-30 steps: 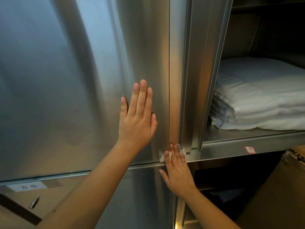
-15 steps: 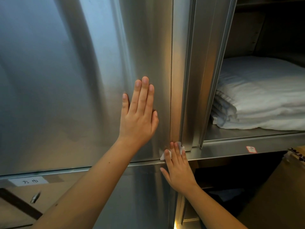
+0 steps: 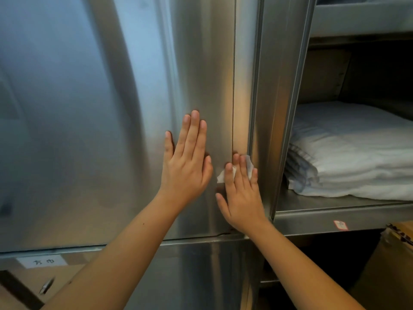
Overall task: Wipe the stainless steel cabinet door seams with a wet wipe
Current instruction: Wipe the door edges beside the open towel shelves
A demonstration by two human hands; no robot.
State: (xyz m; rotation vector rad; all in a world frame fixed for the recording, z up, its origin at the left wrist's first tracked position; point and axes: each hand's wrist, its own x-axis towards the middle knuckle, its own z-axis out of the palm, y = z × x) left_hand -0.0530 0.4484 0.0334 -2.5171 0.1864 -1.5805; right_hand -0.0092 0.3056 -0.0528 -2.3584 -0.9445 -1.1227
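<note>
Now: smooth brushed-steel door [image 3: 89, 108]; L hand [image 3: 186, 171] flat, fingers [image 3: 194, 135] straight, w/ nothing held; R hand [image 3: 242, 195] presses crumpled white wipe [image 3: 223, 175] on seam [image 3: 233, 86].

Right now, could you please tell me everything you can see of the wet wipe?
The wet wipe is white, thin and crumpled, mostly hidden under the straight fingers of the right hand, which press it against the steel cabinet door over the vertical seam. Only two bits show: a corner left of the forefinger and an edge above the little finger.

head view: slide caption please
Right hand presses wet wipe on the door seam; left hand rests flat on the door.
</note>
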